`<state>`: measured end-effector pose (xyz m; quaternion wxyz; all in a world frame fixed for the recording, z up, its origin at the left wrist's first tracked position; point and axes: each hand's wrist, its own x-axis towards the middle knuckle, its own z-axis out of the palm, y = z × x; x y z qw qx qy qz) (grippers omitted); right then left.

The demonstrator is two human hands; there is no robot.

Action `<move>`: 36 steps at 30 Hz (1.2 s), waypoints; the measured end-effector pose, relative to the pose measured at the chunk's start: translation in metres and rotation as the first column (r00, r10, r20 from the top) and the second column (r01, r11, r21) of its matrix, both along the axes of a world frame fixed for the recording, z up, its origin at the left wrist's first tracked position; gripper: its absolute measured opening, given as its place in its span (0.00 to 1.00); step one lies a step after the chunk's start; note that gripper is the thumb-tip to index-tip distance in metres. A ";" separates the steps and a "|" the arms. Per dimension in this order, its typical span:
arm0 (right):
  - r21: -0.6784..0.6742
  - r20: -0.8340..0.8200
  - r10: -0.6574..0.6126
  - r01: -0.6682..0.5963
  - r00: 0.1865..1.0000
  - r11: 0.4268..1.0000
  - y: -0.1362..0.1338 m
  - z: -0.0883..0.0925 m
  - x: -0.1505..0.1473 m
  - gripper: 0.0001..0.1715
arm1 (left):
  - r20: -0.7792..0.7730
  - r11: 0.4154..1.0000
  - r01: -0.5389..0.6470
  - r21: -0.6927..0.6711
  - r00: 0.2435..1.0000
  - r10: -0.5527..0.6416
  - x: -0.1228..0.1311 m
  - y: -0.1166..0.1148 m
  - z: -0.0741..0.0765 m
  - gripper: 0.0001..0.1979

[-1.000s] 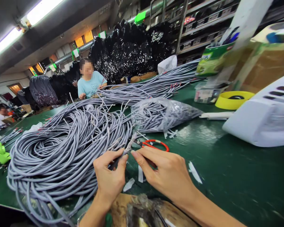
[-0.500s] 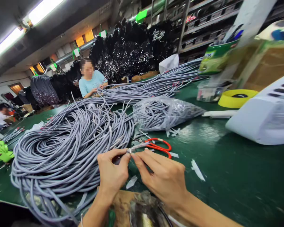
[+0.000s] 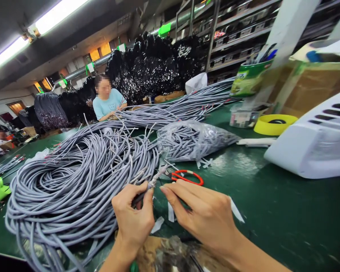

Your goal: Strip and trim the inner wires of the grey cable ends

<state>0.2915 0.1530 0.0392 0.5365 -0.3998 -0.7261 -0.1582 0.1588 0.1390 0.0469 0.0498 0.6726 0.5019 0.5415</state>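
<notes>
My left hand (image 3: 134,215) pinches a grey cable near its stripped end. Whitish, twisted shielding (image 3: 158,176) sticks out past the thumb and forefinger, pointing up and right. Just right of it, apart from the cable, is my right hand (image 3: 201,211), thumb and fingers closed together; whatever is between them is too small or hidden to make out. Red-handled scissors (image 3: 188,176) lie behind the right fingers, blades partly hidden by the cable end. Small white strips (image 3: 170,212) are on the green table below the hands.
A large coil of grey cables (image 3: 82,181) fills the left side. Behind the scissors lies a clear bag of short cable pieces (image 3: 194,139). A yellow tape ring (image 3: 274,124) and a white vented housing (image 3: 314,147) stand right. Across the table sits a person (image 3: 107,102).
My right hand has come away from the cable end and moved slightly right. The shielding now stands up exposed above my left hand. The view has shifted slightly.
</notes>
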 end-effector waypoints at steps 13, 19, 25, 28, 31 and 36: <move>-0.325 -0.188 0.163 -0.218 0.968 0.920 0.003 0.002 -0.001 0.26 | -0.187 0.998 0.022 0.066 0.982 -0.009 0.007 -0.004 -0.003 0.07; -0.085 -0.087 0.149 -0.157 0.985 0.984 -0.011 -0.003 -0.012 0.23 | -0.106 0.997 -0.054 -0.058 0.993 0.047 0.007 0.002 -0.004 0.07; -0.036 -0.073 0.268 -0.271 0.961 0.962 -0.014 -0.001 -0.014 0.22 | 0.090 0.964 -0.017 -0.267 0.995 0.043 -0.005 0.018 0.004 0.10; -0.154 -0.110 0.047 -0.064 0.993 0.986 0.003 -0.001 -0.003 0.23 | 0.188 0.964 0.076 -0.254 0.982 -0.028 -0.003 0.016 0.006 0.12; -0.200 -0.071 0.007 -0.021 0.997 0.980 0.011 -0.003 0.003 0.25 | 0.211 0.968 0.107 -0.227 0.976 -0.058 0.001 0.012 0.005 0.11; -0.237 -0.063 0.025 -0.040 0.998 0.971 0.008 -0.002 0.001 0.26 | 0.180 0.971 0.119 -0.206 0.980 -0.082 0.004 0.010 0.002 0.11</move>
